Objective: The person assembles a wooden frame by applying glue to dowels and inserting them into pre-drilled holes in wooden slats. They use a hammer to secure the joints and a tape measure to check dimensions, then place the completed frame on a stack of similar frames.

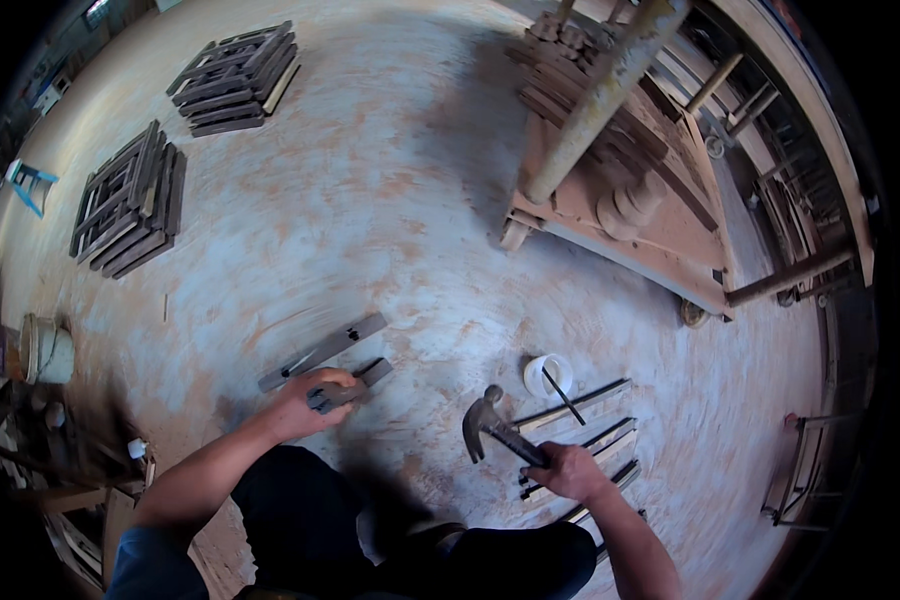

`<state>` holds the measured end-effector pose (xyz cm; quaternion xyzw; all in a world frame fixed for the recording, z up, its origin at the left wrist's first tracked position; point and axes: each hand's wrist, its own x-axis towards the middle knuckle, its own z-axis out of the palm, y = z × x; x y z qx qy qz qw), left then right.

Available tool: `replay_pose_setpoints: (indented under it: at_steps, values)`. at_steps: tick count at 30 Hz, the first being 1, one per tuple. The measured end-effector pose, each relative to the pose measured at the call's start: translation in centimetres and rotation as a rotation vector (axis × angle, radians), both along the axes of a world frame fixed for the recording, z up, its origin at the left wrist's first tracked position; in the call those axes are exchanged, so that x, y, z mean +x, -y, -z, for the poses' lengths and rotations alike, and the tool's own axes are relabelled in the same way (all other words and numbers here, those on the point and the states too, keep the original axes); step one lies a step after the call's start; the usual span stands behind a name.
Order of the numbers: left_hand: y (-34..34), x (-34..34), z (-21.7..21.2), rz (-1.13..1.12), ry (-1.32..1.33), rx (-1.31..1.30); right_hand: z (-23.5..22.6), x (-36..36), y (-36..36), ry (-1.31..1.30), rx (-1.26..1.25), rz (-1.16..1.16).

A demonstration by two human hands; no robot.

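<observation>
My right hand [568, 473] is closed round the handle of a claw hammer [490, 420], whose head is raised toward the middle of the view. My left hand [308, 405] grips a short dark wooden piece [372, 373] that sticks out past the fingers. Just beyond it, a longer grey-brown wooden bar [322, 350] with dark notches lies on the floor. A white round tub [547, 374] stands beyond the hammer, with a dark stick leaning across its rim. Several narrow dark-and-pale strips [590, 440] lie beside and beneath my right hand.
Two stacks of dark wooden frames, one nearer [130, 200] and one farther [238, 80], sit at the far left. A wheeled cart [620, 255] loaded with wood pieces stands at the far right. A pale bucket [48, 350] is at the left edge.
</observation>
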<state>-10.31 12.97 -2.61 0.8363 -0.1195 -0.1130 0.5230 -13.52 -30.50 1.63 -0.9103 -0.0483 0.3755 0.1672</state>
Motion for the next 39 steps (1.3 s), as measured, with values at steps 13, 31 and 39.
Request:
replay_pose_setpoints:
  at_steps: [13,31,39]
  values:
    - [2.0,1.5,0.3,-0.114,-0.174,0.0,20.3,-20.1,0.3,0.054,0.053,0.429]
    - [-2.7,1.3,-2.0,0.008,-0.457,0.252,18.3,-34.8,14.1,0.17,-0.607,1.306]
    - [-13.9,-1.6,3.3,-0.298,-0.621,-0.108,20.1,-37.1,14.9,-0.132,-0.673,1.506]
